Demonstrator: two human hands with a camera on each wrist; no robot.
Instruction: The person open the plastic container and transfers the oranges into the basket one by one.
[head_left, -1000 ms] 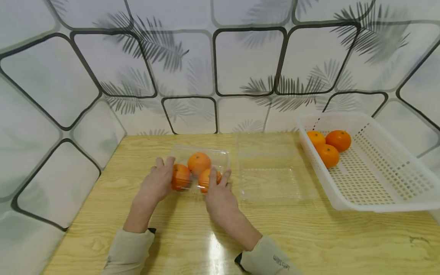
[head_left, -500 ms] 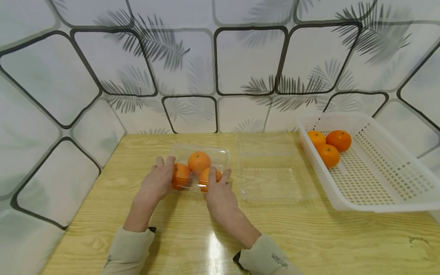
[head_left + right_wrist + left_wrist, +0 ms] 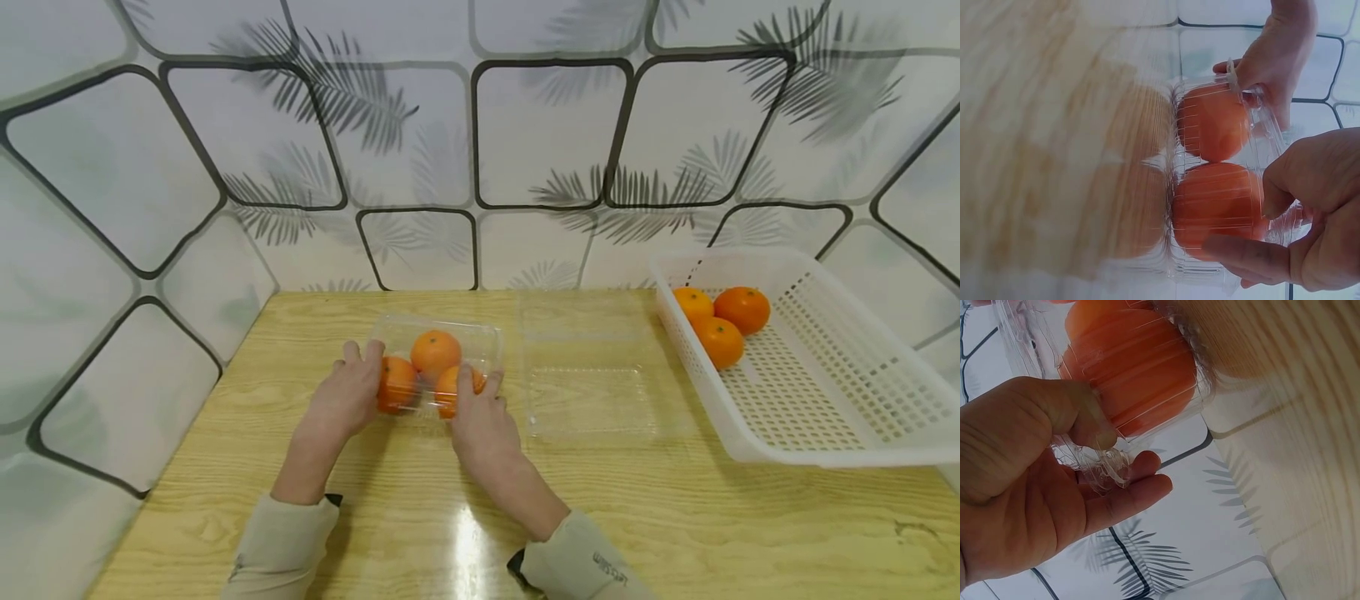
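Observation:
Three oranges (image 3: 435, 353) sit inside a clear plastic clamshell box (image 3: 482, 335) on the wooden table. My left hand (image 3: 345, 398) is at the box's left side. In the left wrist view its thumb and fingers pinch the clear plastic rim (image 3: 1110, 470) beside an orange (image 3: 1144, 372). My right hand (image 3: 486, 437) grips the front right corner. In the right wrist view its thumb is at the rim and one finger lies along the box wall, over the lower orange (image 3: 1213, 203). Clear plastic covers the fruit, with glare along its front edge.
A second clear clamshell box (image 3: 588, 400) lies opened out on the table (image 3: 420, 508) to the right. Beyond it stands a white perforated basket (image 3: 832, 457) with three oranges (image 3: 720, 342) at its left end. Patterned wall covering (image 3: 551, 133) closes off the back and left.
Both hands stay on the box in nearly the same place. The whole head view has shifted very slightly; the oranges, second box and basket stay put.

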